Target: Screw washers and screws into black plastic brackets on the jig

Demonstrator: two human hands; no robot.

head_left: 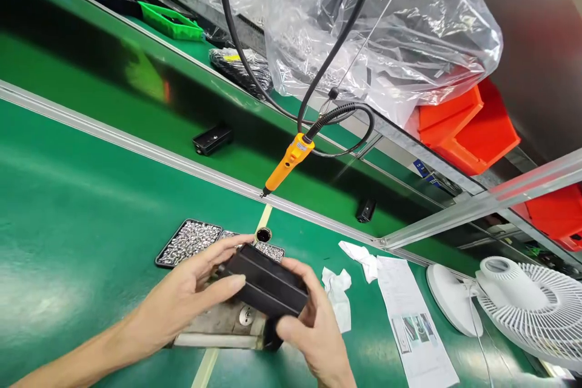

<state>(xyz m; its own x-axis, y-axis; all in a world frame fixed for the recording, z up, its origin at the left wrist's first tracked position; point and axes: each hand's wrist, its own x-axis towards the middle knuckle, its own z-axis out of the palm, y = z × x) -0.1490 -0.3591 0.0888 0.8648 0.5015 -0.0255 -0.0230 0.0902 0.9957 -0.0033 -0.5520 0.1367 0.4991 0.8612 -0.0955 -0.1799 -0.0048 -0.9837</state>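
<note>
Between my two hands is a black rectangular housing point(268, 279), tilted and raised over a metal fixture block point(218, 322). My left hand point(193, 285) grips its left end, thumb on the near side and fingers behind. At the right end, my right hand point(313, 321) wraps round it with the thumb underneath. Part of the fixture and the housing's far side are hidden. Just beyond the hands lie a black tray of small metal screws point(188, 242) and a second screw tray point(271, 251). A small round dark cup point(263, 234) stands by them.
An orange electric screwdriver point(288, 163) hangs on a cable above the bench. Two similar black housings point(213, 139) point(366, 210) lie beyond the metal rail. Crumpled tissues point(337, 297), a printed sheet point(416, 321) and a white fan point(522, 303) are to the right. Red bins point(468, 124) sit above.
</note>
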